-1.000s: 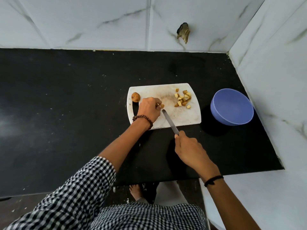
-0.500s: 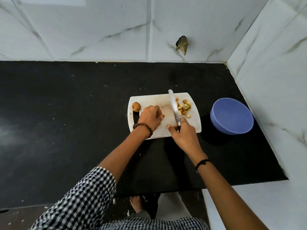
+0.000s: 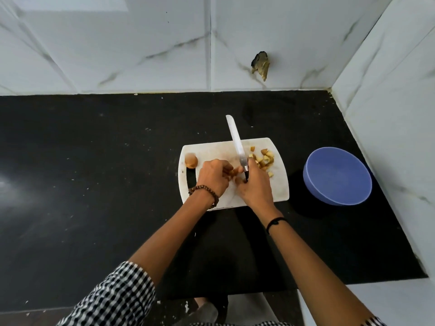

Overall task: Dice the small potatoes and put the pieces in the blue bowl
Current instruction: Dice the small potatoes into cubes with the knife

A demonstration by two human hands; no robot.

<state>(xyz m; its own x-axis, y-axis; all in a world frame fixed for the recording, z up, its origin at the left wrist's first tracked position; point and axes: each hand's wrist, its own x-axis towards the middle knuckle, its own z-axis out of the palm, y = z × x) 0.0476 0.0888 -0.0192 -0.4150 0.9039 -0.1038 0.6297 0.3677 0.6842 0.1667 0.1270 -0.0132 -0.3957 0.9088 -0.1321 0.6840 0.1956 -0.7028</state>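
A white cutting board (image 3: 280, 191) lies on the black counter. My left hand (image 3: 213, 176) holds a potato piece (image 3: 231, 171) down on the board's middle. My right hand (image 3: 255, 184) grips the knife (image 3: 237, 143) by its handle, right beside the left hand; the blade points away from me past the board's far edge. A heap of diced potato pieces (image 3: 264, 158) sits on the board's right part. One whole small potato (image 3: 190, 160) rests at the board's left end. The blue bowl (image 3: 337, 176) stands to the right of the board, with nothing visible inside.
The black counter (image 3: 94, 184) ends at white marble-tiled walls behind and on the right. A broken hole in the back wall (image 3: 260, 64) is above the board. The counter's front edge runs below my forearms, and a foot shows on the floor beneath.
My right hand has moved from the counter's front up onto the board beside my left hand, swinging the blade from pointing left to pointing away. The camera has tilted upward.
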